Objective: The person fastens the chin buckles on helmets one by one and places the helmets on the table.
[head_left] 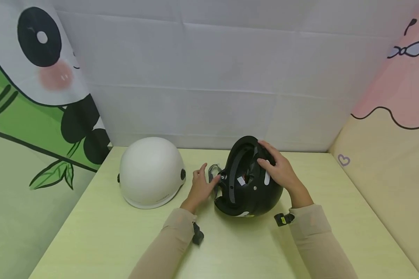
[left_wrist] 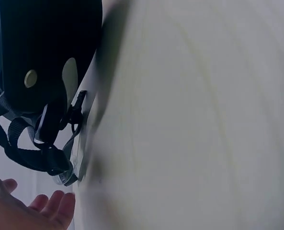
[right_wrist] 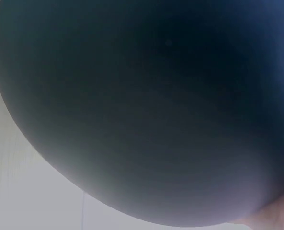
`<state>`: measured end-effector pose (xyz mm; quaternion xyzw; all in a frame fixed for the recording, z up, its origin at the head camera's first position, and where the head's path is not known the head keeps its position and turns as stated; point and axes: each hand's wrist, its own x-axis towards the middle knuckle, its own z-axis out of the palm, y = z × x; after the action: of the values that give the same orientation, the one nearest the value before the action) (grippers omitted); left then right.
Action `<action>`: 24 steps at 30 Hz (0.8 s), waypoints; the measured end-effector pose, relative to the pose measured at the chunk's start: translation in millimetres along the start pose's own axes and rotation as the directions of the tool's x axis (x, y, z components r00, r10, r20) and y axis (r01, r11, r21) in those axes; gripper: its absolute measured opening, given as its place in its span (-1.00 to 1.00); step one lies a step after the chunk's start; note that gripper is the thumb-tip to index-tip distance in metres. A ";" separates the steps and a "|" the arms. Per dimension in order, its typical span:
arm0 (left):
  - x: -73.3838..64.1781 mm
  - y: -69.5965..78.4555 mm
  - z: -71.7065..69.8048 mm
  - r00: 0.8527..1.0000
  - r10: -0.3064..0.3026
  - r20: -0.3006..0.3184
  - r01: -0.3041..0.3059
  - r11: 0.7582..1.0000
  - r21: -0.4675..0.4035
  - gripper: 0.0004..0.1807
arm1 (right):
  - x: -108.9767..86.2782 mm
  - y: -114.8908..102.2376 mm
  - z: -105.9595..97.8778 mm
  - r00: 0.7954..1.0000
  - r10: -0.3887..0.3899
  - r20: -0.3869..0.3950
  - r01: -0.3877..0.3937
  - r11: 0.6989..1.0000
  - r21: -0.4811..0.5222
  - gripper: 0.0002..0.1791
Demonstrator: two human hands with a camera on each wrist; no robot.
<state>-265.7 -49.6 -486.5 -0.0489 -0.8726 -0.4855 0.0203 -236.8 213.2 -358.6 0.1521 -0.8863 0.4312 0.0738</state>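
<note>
A black helmet (head_left: 262,197) lies tipped on its side, its hollow turned to the left in the head view. My right hand (head_left: 283,172) grips its upper right edge, thumb and fingers spread over the shell. Close to the opening is my left hand (head_left: 200,188), fingers loosely spread beside the hanging chin strap (left_wrist: 24,158). In the left wrist view, a gap shows between these fingertips (left_wrist: 66,203) and the strap, which has a clear plastic piece at its end. The dark rounded shell (right_wrist: 132,120) fills most of the right wrist view, hiding most of that hand.
To the left, a white helmet (head_left: 151,172) sits dome up on the pale yellow table (head_left: 90,240). A white sheet (head_left: 230,77) hangs behind the table. Cartoon-printed panels flank it on both sides. Black wrist cameras are strapped at both cuffs.
</note>
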 end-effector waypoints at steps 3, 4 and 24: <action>2.4 -1.7 5.0 0.999 -0.021 0.046 0.021 1.000 -0.010 -0.09 | 0.0 -0.3 0.2 1.000 0.002 -0.002 -0.002 1.000 0.002 -0.35; 2.4 -1.9 6.7 0.998 -0.024 0.059 0.025 1.000 -0.018 -0.09 | 0.1 -0.6 0.3 1.000 0.001 -0.003 -0.001 1.000 0.000 -0.35; 8.1 -4.5 24.7 0.986 0.105 0.127 -0.099 0.994 -0.056 -0.44 | -1.6 0.3 -0.5 1.000 0.009 -0.002 -0.009 1.000 0.015 -0.34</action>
<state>-273.9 -30.4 -502.6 -0.1254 -0.8563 -0.5009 -0.0129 -235.4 214.1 -358.9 0.1481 -0.8836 0.4384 0.0715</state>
